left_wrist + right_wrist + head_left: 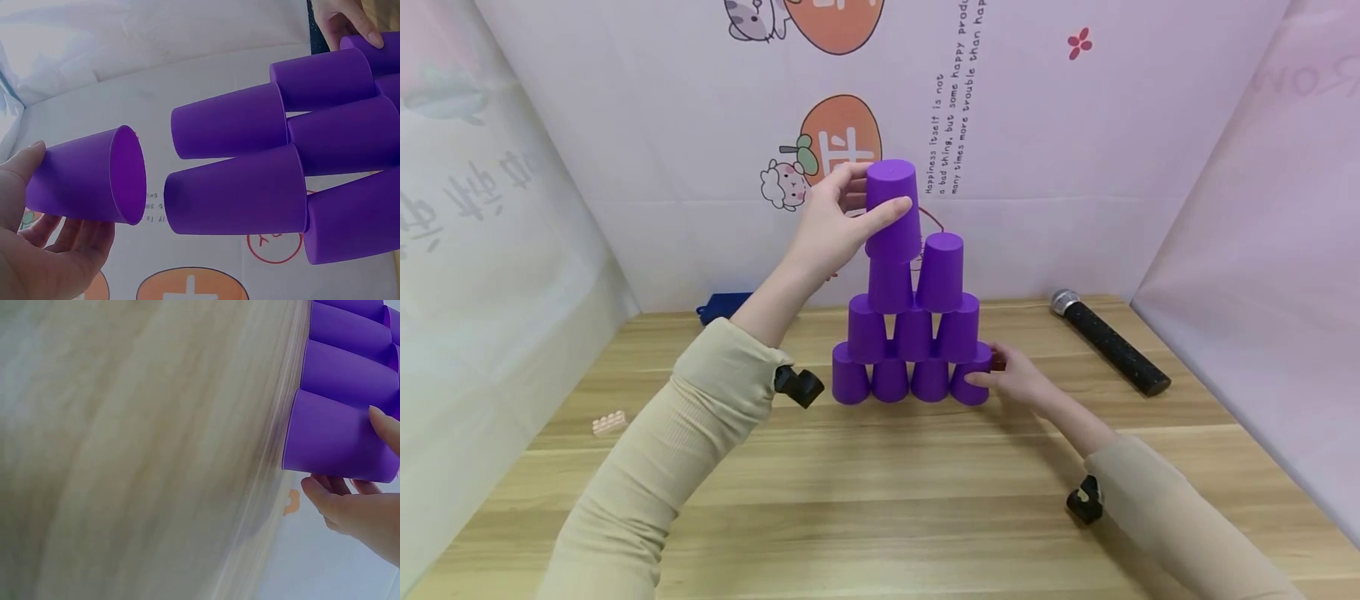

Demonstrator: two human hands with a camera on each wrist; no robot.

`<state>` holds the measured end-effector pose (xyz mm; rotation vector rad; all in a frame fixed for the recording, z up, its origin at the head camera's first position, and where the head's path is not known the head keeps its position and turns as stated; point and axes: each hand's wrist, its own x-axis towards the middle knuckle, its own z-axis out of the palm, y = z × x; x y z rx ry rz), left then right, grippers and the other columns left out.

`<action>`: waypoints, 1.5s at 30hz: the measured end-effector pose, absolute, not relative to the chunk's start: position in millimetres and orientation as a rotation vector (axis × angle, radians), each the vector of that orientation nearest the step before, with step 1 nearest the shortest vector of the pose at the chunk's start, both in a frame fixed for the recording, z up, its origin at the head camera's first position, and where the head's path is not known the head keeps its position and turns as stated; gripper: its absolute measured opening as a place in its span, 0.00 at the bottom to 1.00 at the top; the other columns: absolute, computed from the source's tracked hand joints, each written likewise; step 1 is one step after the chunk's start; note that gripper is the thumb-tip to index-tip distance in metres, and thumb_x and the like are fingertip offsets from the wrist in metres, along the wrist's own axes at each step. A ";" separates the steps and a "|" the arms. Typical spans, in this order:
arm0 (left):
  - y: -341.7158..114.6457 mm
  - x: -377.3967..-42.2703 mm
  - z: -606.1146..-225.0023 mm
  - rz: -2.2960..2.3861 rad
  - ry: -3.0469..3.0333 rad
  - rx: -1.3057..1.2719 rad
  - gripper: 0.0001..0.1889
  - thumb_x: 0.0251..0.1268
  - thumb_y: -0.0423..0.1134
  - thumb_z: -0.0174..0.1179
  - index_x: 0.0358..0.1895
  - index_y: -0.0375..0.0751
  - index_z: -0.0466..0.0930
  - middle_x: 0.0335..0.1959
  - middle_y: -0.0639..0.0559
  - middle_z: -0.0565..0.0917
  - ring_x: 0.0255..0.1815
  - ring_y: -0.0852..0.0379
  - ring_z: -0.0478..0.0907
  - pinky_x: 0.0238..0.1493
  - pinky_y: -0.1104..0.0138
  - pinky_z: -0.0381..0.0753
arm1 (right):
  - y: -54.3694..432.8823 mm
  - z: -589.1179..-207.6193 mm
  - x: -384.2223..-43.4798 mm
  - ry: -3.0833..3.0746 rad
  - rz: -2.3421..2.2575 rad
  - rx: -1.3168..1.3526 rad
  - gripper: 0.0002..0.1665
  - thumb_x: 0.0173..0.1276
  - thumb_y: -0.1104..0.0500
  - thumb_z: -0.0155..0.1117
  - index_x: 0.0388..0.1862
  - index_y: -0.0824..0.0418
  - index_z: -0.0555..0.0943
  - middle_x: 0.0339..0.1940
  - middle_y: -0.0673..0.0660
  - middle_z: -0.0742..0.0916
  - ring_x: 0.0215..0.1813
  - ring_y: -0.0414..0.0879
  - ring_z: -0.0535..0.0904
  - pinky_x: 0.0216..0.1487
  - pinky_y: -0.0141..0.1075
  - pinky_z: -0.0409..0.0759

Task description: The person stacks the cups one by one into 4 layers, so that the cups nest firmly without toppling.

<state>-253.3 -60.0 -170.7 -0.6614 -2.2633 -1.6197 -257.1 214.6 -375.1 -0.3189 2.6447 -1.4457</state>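
Observation:
A pyramid of upside-down purple cups (913, 332) stands on the table, with several in the bottom row, three above and two on top. My left hand (835, 218) holds another upside-down purple cup (891, 179), thumb on the near side and fingers behind. In the left wrist view a gap separates this cup (78, 178) from the upper pair. At the right end of the bottom row, my right hand (1017, 379) grips the last cup (337, 437), its thumb on one side and its fingers on the other.
A black microphone (1108, 346) with a silver head lies on the right of the wooden table (850, 517). A dark blue object (724, 307) lies at the back left, partly behind the left arm. A small pale pink studded block (609, 422) lies near the left edge.

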 end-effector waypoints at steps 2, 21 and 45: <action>-56.5 -257.2 -169.4 -1.622 -2.271 -0.642 0.29 0.54 0.50 0.67 0.60 0.49 0.72 0.53 0.51 0.79 0.54 0.59 0.78 0.54 0.62 0.79 | 214.5 -374.4 -256.7 2.639 -1.450 -0.323 0.38 0.62 0.58 0.66 0.64 0.75 0.62 0.55 0.74 0.78 0.57 0.63 0.75 0.58 0.48 0.77; -25.2 -283.1 -169.0 -1.593 -2.351 -0.570 0.29 0.55 0.50 0.67 0.59 0.48 0.71 0.55 0.50 0.79 0.53 0.57 0.78 0.54 0.63 0.79 | 216.9 -376.0 -258.0 2.610 -1.465 -0.352 0.39 0.61 0.61 0.65 0.66 0.75 0.60 0.57 0.75 0.76 0.60 0.66 0.72 0.60 0.52 0.75; -26.4 -288.5 -177.5 -1.634 -2.369 -0.538 0.33 0.54 0.53 0.66 0.64 0.48 0.67 0.58 0.50 0.77 0.55 0.56 0.77 0.55 0.62 0.78 | 217.2 -378.5 -258.7 2.595 -1.474 -0.349 0.40 0.62 0.60 0.65 0.67 0.75 0.59 0.58 0.75 0.75 0.61 0.67 0.71 0.61 0.52 0.75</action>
